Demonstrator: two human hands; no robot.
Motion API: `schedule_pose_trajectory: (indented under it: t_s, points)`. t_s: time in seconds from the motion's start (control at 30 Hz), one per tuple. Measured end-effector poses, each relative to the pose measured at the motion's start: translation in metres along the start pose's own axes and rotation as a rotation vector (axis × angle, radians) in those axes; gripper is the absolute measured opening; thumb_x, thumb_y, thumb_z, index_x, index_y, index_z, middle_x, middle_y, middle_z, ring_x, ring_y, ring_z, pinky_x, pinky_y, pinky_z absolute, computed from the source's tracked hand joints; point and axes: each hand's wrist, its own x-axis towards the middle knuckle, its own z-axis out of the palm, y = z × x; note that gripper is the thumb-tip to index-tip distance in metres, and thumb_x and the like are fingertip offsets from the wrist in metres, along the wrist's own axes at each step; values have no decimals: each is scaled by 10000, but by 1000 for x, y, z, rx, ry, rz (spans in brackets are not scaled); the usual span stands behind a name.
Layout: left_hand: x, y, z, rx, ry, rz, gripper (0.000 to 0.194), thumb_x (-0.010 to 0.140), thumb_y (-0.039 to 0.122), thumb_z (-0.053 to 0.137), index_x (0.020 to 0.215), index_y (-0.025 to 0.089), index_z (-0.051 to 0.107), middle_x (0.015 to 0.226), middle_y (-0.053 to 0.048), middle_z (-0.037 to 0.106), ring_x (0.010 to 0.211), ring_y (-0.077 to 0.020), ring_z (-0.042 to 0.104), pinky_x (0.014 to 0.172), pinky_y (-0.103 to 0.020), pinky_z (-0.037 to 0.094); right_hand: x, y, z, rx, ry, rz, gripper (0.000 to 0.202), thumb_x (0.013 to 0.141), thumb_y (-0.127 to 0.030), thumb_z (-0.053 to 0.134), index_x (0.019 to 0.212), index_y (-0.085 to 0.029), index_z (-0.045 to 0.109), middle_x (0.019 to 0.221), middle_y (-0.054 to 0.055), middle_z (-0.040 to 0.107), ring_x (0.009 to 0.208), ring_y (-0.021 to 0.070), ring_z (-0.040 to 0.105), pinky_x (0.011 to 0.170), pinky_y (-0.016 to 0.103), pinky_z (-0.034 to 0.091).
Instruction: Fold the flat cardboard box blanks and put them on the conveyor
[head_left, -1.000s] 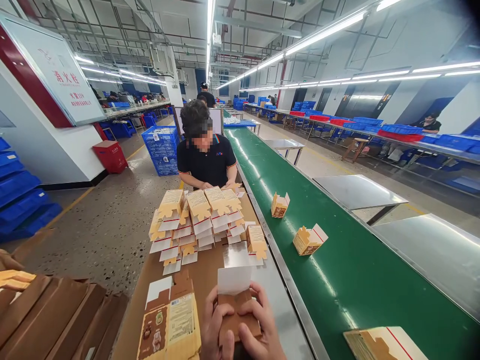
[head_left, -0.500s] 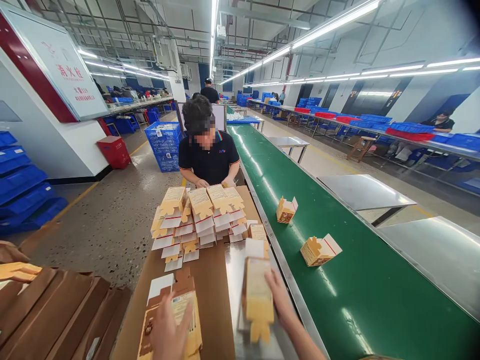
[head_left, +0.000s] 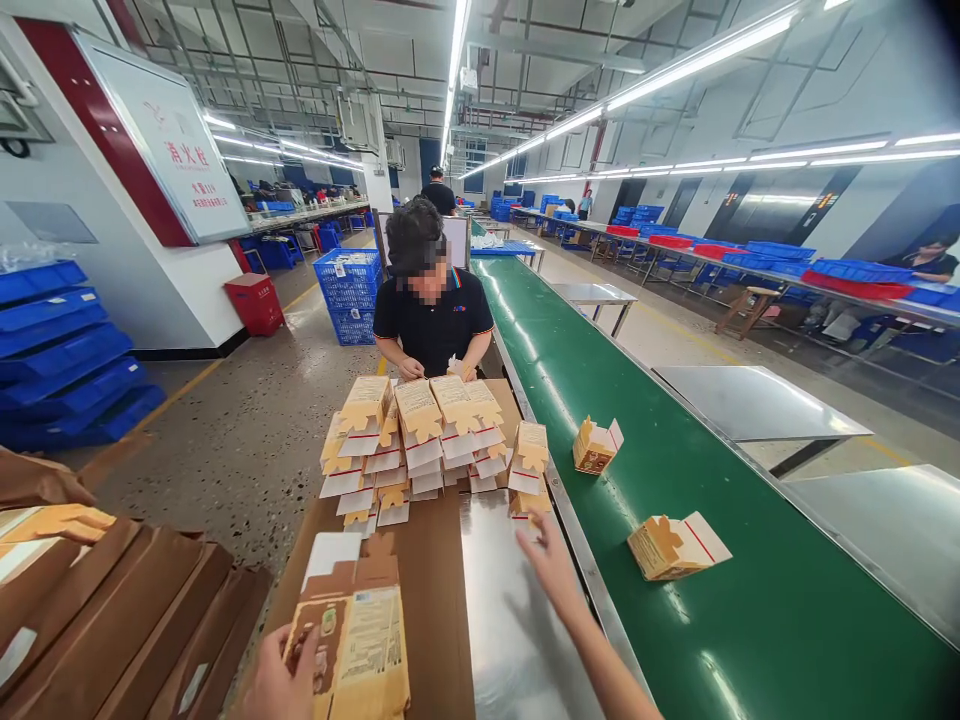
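Observation:
My left hand (head_left: pixel 279 678) grips the left edge of a flattened brown and yellow carton (head_left: pixel 373 645), its white flap pointing away from me. My right hand (head_left: pixel 553 565) is open, fingers apart and holding nothing, over the metal tabletop (head_left: pixel 506 600). Just beyond its fingertips stand two stacked folded cartons (head_left: pixel 529 462) at the table's right edge. Left of them rises a pile of folded cartons (head_left: pixel 420 425), their white flaps hanging toward me.
A green conveyor belt (head_left: pixel 720 620) runs along the right, carrying two open-topped cartons (head_left: pixel 664 548). Across the table sits a co-worker (head_left: pixel 431 320), hands behind the pile. Brown paper-wrapped bundles (head_left: pixel 142 620) fill the lower left, with blue bins (head_left: pixel 64 350) behind.
My right hand has let go of a folded carton, which now sits on the stack at the right edge. My left hand has shifted to the flattened carton's left edge.

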Motion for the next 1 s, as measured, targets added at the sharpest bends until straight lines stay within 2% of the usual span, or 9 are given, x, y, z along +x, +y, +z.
schedule_pose_trajectory:
  t_s: [0.1,0.2,0.33,0.5,0.6,0.67,0.77,0.83,1.0]
  points:
    - [-24,32,-3,-251,-234,116,614,686,709,360,1010,215,524,1082,-84,679,1007,-257,635,822,-326,522,-55,-1,25,90,-186,43,665,531,-590,754,1067,-220,620,1166,136,645,1065,332,606,922,500,449]
    - [-61,72,1,-509,-376,121,769,631,744,469,1150,177,499,1291,-132,557,1226,-299,484,1006,-387,417,-93,-12,44,266,-322,128,593,617,-572,720,1063,-192,628,1006,113,721,950,300,669,871,465,493]
    - [-103,108,9,-593,-379,303,969,613,659,615,1381,184,265,1455,-142,350,1355,-303,295,1115,-466,249,-123,-28,54,540,-259,254,591,641,-591,695,1054,-174,621,923,107,739,884,312,685,836,468,509]
    - [-136,119,21,-831,-640,482,977,614,677,612,1412,268,227,1422,-102,423,1311,-320,374,1098,-456,295,-128,-48,44,486,-179,-32,896,613,-671,657,1342,-232,378,1168,107,649,1178,294,530,989,412,421]
    - [-145,124,23,-856,-483,571,807,727,631,533,1402,393,160,1525,-21,218,1376,-293,247,1121,-486,217,-126,-57,35,418,-129,-147,968,641,-674,632,1409,-253,219,1246,105,592,1251,284,458,1001,418,409]
    - [-146,128,19,-835,-350,666,597,807,524,505,1342,433,256,1535,17,134,1399,-273,171,1114,-497,200,-127,-58,33,451,-196,-167,932,663,-664,621,1407,-267,222,1234,104,601,1199,289,514,966,415,442]
    - [-144,134,11,-783,-318,782,409,788,573,497,1141,366,493,1461,-5,234,1369,-280,227,1069,-452,267,-130,-51,35,511,-299,-185,843,681,-670,595,1368,-272,313,1227,97,610,1104,287,589,941,400,464]
    - [-146,138,7,-757,-331,746,398,774,624,463,999,312,561,1422,-19,266,1331,-283,287,1030,-423,308,-131,-45,37,491,-299,-177,713,747,-642,543,1330,-267,374,1257,94,592,1107,274,587,951,394,457]
    - [-154,147,8,-825,-267,562,231,895,404,361,1041,279,488,1387,-52,366,1300,-221,339,1034,-422,313,-130,-39,35,318,-107,-230,292,815,-450,576,1071,-316,536,1463,25,354,1216,256,490,949,387,437]
